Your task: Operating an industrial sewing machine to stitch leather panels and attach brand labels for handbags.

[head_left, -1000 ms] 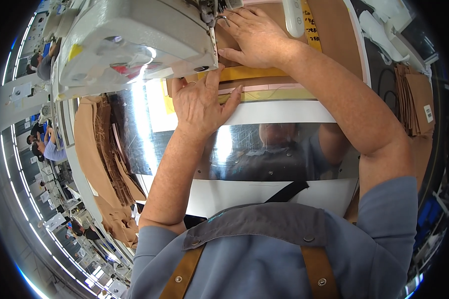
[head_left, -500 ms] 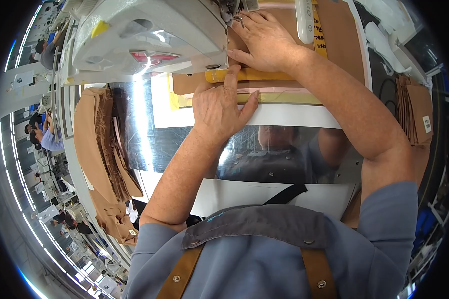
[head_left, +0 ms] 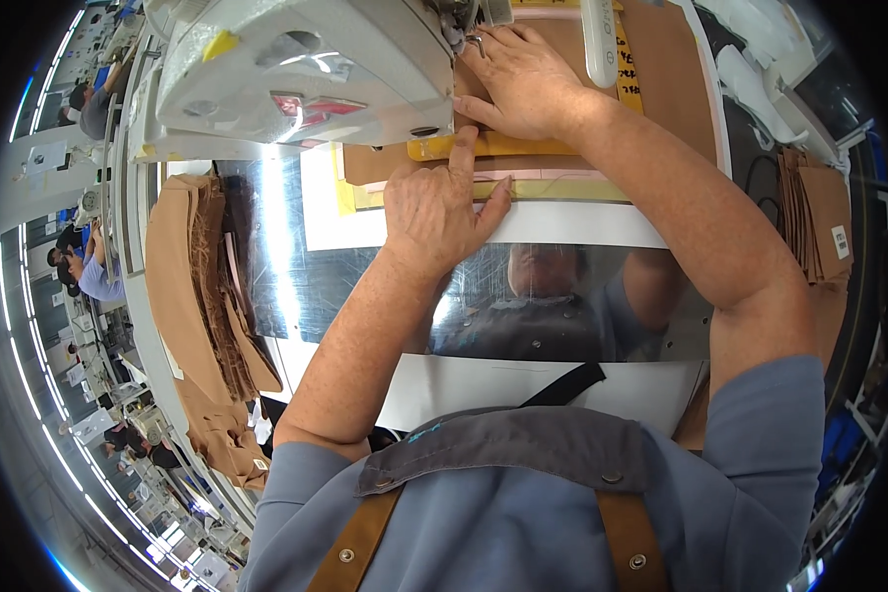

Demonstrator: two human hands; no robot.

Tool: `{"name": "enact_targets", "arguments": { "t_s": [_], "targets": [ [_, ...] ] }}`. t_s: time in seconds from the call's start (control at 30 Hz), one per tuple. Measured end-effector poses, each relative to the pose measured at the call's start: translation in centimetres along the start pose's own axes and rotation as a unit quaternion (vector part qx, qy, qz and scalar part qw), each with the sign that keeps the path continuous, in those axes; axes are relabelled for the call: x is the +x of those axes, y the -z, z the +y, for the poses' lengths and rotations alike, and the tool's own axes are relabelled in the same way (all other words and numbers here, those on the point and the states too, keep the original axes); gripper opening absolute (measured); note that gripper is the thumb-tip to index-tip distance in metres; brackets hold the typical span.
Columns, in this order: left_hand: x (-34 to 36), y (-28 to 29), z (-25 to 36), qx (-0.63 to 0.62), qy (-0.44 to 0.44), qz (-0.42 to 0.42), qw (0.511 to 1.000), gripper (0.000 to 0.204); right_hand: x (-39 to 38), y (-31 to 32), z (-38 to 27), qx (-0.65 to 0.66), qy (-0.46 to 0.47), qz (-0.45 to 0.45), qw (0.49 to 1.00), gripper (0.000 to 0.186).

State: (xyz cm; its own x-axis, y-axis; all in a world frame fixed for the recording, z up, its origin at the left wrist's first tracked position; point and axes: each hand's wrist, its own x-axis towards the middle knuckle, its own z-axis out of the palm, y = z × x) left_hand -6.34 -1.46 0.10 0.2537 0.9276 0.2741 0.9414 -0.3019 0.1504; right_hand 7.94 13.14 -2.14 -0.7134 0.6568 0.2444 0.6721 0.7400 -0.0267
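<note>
A white sewing machine head (head_left: 296,84) fills the upper middle, its presser area by my right hand. Under it lies brown material (head_left: 676,79) in a frame with yellow strips (head_left: 528,143) and pink edging (head_left: 538,176), on a white sheet (head_left: 562,222). My right hand (head_left: 518,84) lies open on the brown material beside the machine, fingertips near the metal parts. My left hand (head_left: 436,209) rests open on the piece below the machine, index finger at the lower yellow strip and thumb near the pink and pale-yellow edge. A white oblong object (head_left: 598,39) lies right of my right hand.
A shiny metal plate (head_left: 553,335) spans the table before me. Brown cut pieces (head_left: 183,286) are stacked at the left; another brown stack (head_left: 819,212) and white scraps (head_left: 745,89) sit at the right. Workers (head_left: 99,271) are at machines along the far left.
Since a second ago both my hands and the piece beneath them have shifted a little to the right. Over the last half second they stay almost still.
</note>
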Motion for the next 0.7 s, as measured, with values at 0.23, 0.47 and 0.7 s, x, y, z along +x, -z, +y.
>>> {"name": "enact_targets", "arguments": {
  "t_s": [0.23, 0.47, 0.7],
  "targets": [
    [0.4, -0.3, -0.2, 0.047, 0.014, -0.049, 0.998, 0.070, 0.9, 0.7, -0.2, 0.022, -0.004, -0.020, 1.000, 0.069],
    [0.1, -0.8, -0.5, 0.016, -0.017, -0.010, 1.000, 0.070, 0.2, -0.9, 0.3, 0.011, 0.013, 0.062, 0.998, 0.066],
    [0.1, -0.8, -1.2, -0.008, -0.014, 0.016, 1.000, 0.070, 1.3, 1.7, -0.7, 0.030, -0.019, -0.076, 0.996, 0.065]
  ]
}}
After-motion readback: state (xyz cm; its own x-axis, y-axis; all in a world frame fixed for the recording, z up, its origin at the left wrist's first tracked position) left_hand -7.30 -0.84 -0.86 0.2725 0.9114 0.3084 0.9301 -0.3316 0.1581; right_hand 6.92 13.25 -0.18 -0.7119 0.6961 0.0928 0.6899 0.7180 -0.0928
